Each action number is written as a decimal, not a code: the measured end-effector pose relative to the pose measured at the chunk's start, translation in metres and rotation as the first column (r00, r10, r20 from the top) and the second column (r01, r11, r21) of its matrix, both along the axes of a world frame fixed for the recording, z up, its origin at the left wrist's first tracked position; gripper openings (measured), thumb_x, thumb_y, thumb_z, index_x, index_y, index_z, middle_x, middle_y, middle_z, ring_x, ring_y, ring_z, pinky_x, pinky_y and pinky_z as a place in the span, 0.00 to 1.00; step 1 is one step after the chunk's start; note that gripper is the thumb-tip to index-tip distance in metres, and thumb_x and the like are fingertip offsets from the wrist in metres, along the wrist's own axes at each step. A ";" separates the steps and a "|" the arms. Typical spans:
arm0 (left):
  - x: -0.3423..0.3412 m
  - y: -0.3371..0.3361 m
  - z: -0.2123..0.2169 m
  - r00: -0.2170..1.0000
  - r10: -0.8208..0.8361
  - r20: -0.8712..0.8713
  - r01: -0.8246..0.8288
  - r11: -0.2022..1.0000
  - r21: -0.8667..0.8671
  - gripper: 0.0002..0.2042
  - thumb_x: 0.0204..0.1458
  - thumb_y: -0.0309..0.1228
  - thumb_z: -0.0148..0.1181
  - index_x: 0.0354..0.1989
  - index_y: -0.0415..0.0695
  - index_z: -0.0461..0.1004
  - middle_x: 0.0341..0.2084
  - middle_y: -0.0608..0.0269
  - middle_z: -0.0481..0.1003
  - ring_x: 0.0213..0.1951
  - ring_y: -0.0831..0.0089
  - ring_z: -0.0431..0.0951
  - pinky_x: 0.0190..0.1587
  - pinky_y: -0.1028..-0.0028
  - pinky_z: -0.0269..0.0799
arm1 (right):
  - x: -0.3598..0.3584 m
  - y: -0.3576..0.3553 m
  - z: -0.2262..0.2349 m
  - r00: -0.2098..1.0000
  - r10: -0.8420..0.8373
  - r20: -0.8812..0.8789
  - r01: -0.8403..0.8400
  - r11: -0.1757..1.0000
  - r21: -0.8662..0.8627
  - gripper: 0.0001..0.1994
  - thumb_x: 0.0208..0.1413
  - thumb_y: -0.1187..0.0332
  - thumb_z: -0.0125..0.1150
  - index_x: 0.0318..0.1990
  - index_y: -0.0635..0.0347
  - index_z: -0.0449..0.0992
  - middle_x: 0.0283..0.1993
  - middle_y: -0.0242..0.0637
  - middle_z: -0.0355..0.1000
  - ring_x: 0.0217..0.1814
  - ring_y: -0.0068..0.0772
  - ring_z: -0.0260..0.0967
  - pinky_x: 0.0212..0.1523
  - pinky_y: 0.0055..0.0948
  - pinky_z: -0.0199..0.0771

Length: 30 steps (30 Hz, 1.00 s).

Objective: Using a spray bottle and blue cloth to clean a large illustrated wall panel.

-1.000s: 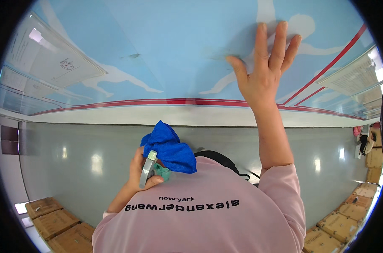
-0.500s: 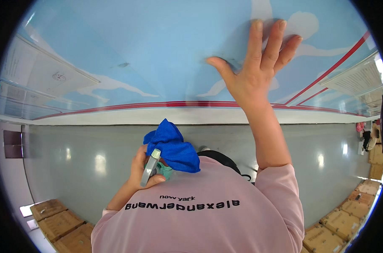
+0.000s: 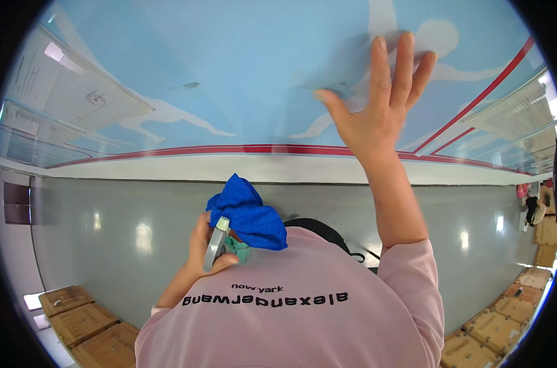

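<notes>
A spray bottle [image 3: 215, 246] with a grey trigger head and a greenish body is gripped in my left hand [image 3: 197, 256], close to my chest. The same hand carries a bunched blue cloth [image 3: 249, 216], which droops over the bottle and hides part of it and some of the fingers. My right hand [image 3: 376, 116] is stretched out against the light-blue wall panel [image 3: 241, 67], palm toward it and fingers spread, holding nothing. Near its thumb is a dark smudge [image 3: 333, 84] on the panel. Another dark mark [image 3: 192, 85] shows farther left.
Printed sheets under clear covers hang on the wall at left [image 3: 88, 92] and right. Grey floor [image 3: 137, 208] reflects the lights. Brown boxes [image 3: 82, 322] stand at lower left, and more boxes [image 3: 493, 325] line the right side. Clothing [image 3: 536, 205] hangs at far right.
My right hand has shifted slightly right and down on the panel, its thumb a little nearer the fingers. The view has moved slightly. My left hand keeps the bottle and cloth.
</notes>
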State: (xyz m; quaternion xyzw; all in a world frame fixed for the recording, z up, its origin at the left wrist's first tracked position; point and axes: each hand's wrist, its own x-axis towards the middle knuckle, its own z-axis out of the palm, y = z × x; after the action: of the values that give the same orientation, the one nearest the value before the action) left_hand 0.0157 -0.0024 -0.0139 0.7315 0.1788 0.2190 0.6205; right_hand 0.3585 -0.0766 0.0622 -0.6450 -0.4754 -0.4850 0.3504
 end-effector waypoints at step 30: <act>0.003 -0.002 0.000 0.999 0.029 0.013 -0.029 0.999 -0.029 0.44 0.34 0.49 0.74 0.53 0.36 0.55 0.34 0.58 0.72 0.34 0.70 0.76 0.36 0.72 0.71 | -0.013 0.013 -0.001 0.993 -0.049 -0.110 0.057 0.996 0.066 0.45 0.34 0.40 0.68 0.60 0.55 0.63 0.69 0.55 0.42 0.71 0.65 0.26 0.65 0.60 0.31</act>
State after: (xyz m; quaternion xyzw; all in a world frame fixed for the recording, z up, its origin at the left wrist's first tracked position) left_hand 0.0182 -0.0049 -0.0140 0.7184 0.1883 0.2302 0.6289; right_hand 0.3460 -0.0640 0.0613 -0.6703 -0.4213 -0.4744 0.3848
